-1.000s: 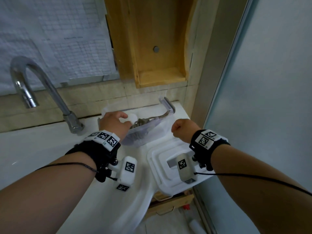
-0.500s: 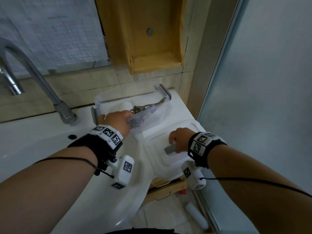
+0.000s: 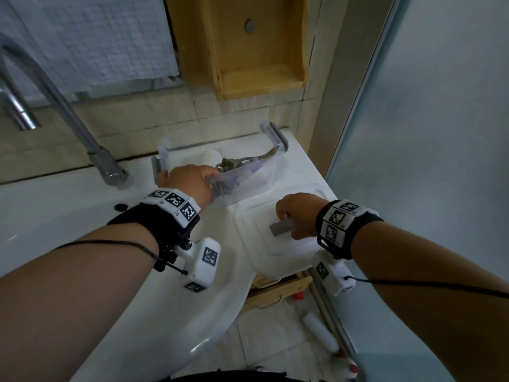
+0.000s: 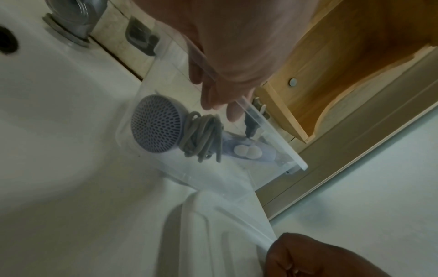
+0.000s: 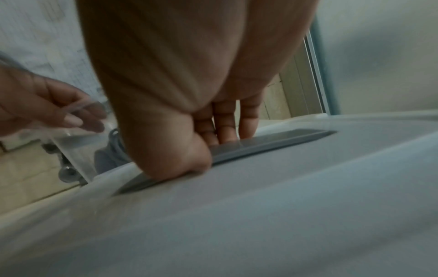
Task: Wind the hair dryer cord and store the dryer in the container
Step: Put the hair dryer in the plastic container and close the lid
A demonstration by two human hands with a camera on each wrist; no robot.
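A clear plastic container (image 3: 271, 175) stands at the back of the white sink counter. Inside it lies the hair dryer (image 4: 155, 123), grille facing out, with its grey cord (image 4: 201, 136) wound in a bundle round the handle. My left hand (image 3: 192, 181) grips the container's near rim, fingers curled over the edge (image 4: 220, 90). The white lid (image 3: 256, 246) lies flat on the counter in front of the container. My right hand (image 3: 298, 216) grips the lid's grey handle (image 3: 278, 229), with fingers wrapped under the bar (image 5: 225, 129) and the thumb pressed on the near side.
A chrome faucet (image 3: 106, 168) rises left of the container, beside the sink basin (image 3: 55, 216). A wooden wall shelf (image 3: 248, 64) hangs above. A frosted glass door (image 3: 440, 133) closes the right side. Below the counter, a wooden ledge (image 3: 275, 295) and a white bottle (image 3: 319, 332) lie on the floor.
My right hand came back from beside the container to the lid and closed on its grey handle. The left hand kept its hold on the container rim.
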